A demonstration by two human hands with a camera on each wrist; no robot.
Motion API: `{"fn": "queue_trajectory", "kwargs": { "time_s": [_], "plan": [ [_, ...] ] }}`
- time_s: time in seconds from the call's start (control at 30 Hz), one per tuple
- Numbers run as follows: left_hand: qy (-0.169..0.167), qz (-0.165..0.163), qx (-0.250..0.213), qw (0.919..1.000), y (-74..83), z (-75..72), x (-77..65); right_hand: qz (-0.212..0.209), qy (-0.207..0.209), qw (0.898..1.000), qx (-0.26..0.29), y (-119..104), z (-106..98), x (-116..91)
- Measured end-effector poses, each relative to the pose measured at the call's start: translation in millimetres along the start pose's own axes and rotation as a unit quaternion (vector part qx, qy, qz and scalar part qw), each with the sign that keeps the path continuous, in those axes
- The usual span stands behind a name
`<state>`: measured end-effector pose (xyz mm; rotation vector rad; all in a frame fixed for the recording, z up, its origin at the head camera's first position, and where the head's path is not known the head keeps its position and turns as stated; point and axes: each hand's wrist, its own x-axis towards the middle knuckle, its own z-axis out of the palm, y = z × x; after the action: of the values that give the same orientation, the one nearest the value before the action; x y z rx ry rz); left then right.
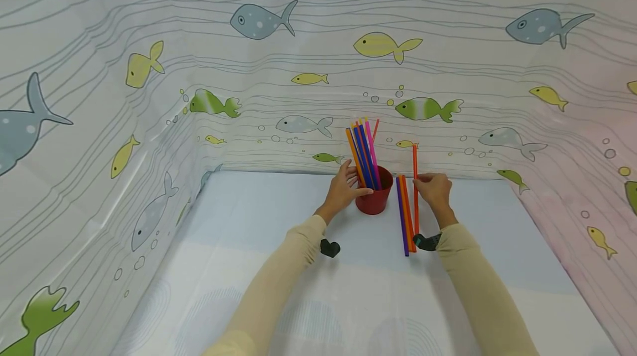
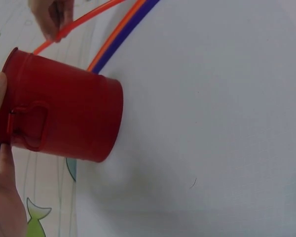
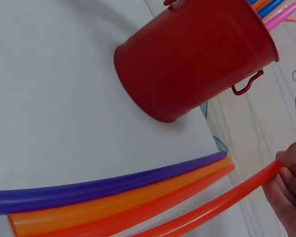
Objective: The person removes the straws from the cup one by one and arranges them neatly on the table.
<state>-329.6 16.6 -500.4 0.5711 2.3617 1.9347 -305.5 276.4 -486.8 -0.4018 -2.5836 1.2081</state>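
A small red metal bucket (image 1: 373, 202) with side handles stands near the table's back edge. Several coloured plastic straws (image 1: 365, 154) lean in it, orange, blue and pink among them. My left hand (image 1: 343, 187) holds the bucket at its rim, thumb across the front; the left wrist view shows its fingers (image 2: 5, 168) by the handle. To the right of the bucket, my right hand (image 1: 435, 187) pinches an orange-red straw (image 3: 222, 200) between thumb and fingers, held nearly upright in the head view. Beside it, purple (image 1: 402, 218) and orange straws (image 3: 118, 202) lie side by side on the table.
The pale table (image 1: 249, 207) backs onto a sheet (image 1: 269, 90) printed with fish, which also rises along both sides. A black strap piece (image 1: 330, 247) sits at the left wrist and another black device (image 1: 426, 242) at the right wrist.
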Motion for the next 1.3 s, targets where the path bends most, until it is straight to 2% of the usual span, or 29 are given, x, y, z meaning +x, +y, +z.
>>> {"fn": "queue_trajectory", "kwargs": {
  "time_s": [0.23, 0.63, 1.0, 1.3],
  "plan": [
    [0.008, -0.003, 0.017, 0.9998, -1.4, 0.4, 0.4, 0.023, -0.022, 0.999, -0.019, 14, 5, -4],
    [0.007, 0.002, 0.012, 0.9999, -1.7, 0.4, 1.7, 0.046, -0.04, 0.998, -0.023, 29, 14, -11],
    [0.008, -0.003, 0.011, 0.9999, -3.8, 1.0, 0.5, 0.028, -0.027, 0.999, -0.027, 40, 20, -16],
    [0.007, 0.002, 0.01, 0.9999, -4.0, 0.5, 1.5, 0.024, -0.037, 0.999, -0.031, 44, 22, -19]
  ]
}}
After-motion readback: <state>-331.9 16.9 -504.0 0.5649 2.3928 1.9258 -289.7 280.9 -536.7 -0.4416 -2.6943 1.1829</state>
